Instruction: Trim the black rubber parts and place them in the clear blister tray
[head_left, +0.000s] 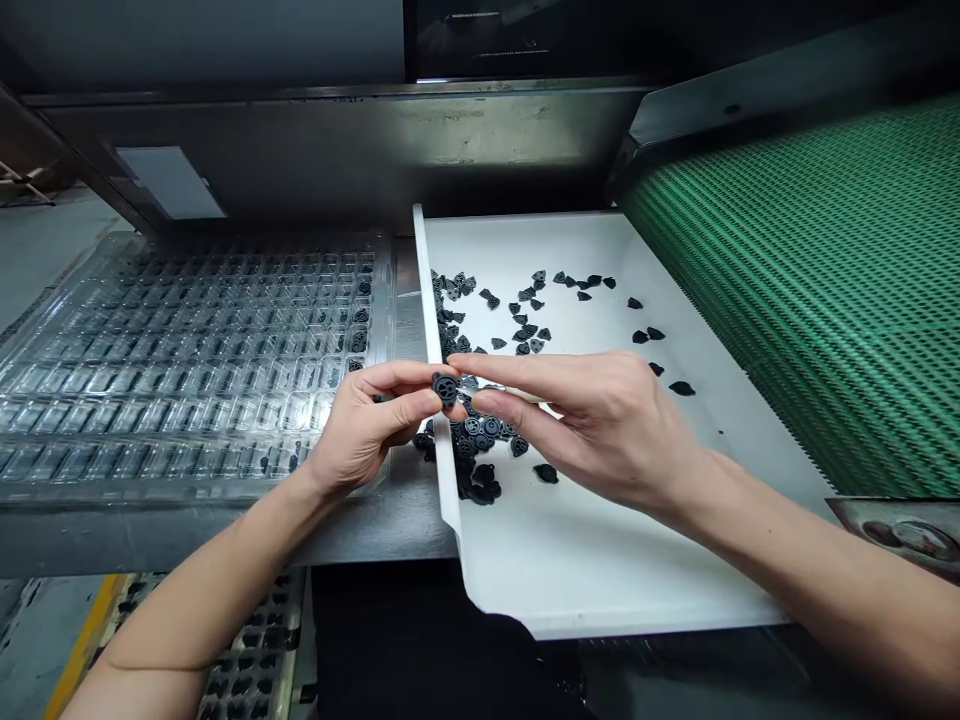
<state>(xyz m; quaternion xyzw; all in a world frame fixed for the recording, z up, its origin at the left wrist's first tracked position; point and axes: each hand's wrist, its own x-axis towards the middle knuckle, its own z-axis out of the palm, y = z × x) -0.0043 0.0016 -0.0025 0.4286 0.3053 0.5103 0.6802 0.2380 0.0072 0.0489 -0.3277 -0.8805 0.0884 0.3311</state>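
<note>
Bare forearms [202, 580] reach to left fingers [414, 407] clamped on a round, spoked black part [445, 390], right fingers [525, 372] apart.

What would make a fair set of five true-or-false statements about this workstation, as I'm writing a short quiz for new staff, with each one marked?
1. The left hand holds a black part between thumb and fingers. True.
2. The belt is red. False: it is green.
3. Loose parts lie on the white tray. True.
4. The clear tray is to the right of the white tray. False: it is to the left.
5. The right hand lies flat on the belt. False: it is over the white tray, its fingertips close to the black part.
</note>
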